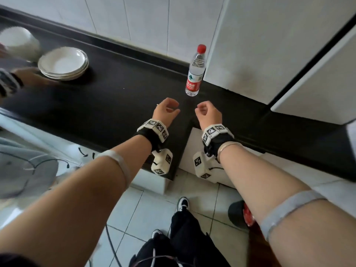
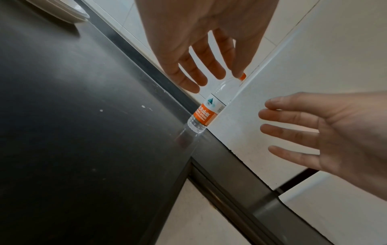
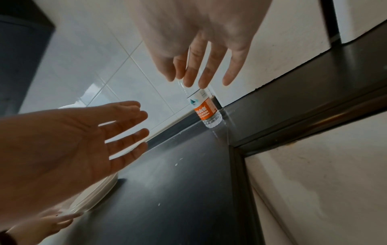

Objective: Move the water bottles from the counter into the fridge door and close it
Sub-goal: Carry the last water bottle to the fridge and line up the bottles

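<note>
Both hands were empty in the head view: the left hand [image 1: 166, 110] and the right hand [image 1: 209, 112] hovered side by side over the black glossy counter [image 1: 115, 97], fingers loosely curled, touching nothing. Just past them stood the clear plastic water bottle with a red cap and red-and-white label [image 1: 195, 74], upright on the counter right beside the white fridge side [image 1: 269, 45]. Further left sat a stack of white shallow plates [image 1: 63, 63], with somebody else's hand [image 1: 32, 77] next to it, pretty blurry.

From the left wrist view, the left hand [image 2: 201, 41] had its fingers spread and fairly straight above the bottle [image 2: 204, 114], not touching it as far as I could see. The right hand [image 2: 326, 132] came in from the side, fingers apart too, holding nothing. The label looked more orange here.

From the right wrist view it was the same deal: right hand [image 3: 201, 49] open with fingers pointing down toward the bottle [image 3: 205, 109], left hand [image 3: 73, 140] open, palm showing. The bottle stood on the counter in the corner where the tiled wall [image 3: 104, 66] met the fridge.
</note>
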The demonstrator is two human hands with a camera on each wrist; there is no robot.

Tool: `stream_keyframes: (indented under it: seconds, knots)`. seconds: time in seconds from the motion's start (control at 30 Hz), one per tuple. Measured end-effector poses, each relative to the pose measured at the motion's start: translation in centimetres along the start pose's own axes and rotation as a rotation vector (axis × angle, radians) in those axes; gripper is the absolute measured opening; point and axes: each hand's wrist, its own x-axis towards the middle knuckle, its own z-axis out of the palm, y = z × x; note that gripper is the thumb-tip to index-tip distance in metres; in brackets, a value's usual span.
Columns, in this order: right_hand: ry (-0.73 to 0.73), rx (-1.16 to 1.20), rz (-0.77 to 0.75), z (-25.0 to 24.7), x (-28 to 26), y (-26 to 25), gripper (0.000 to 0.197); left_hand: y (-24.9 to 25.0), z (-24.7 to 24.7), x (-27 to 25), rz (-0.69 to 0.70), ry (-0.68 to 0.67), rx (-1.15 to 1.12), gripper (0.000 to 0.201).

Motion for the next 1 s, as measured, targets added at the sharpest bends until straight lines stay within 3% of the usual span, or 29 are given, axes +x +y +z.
stream_keyframes:
  seconds: [0.4, 0.7, 0.83, 1.0]
  knots:
    - [0.064, 0.084, 0.124, 1.7, 12.8, 2.1, 0.047, 1.9, 4.3, 12.1, -0.013, -0.043, 0.014, 0.027]
    - [-0.062, 0.165, 0.135, 3.7, 20.9, 1.5, 0.065, 2.1, 6.0, 20.3, -0.098, -0.008, 0.008, 0.054]
    - [-0.123, 0.168, 0.118, 4.1, 22.4, 1.4, 0.074, 2.1, 6.5, 22.1, -0.123, -0.032, 0.01, 0.05]
    - [-0.177, 0.166, 0.121, 4.6, 22.9, 1.4, 0.07, 1.8, 7.1, 22.5, -0.128, -0.066, -0.046, 0.04]
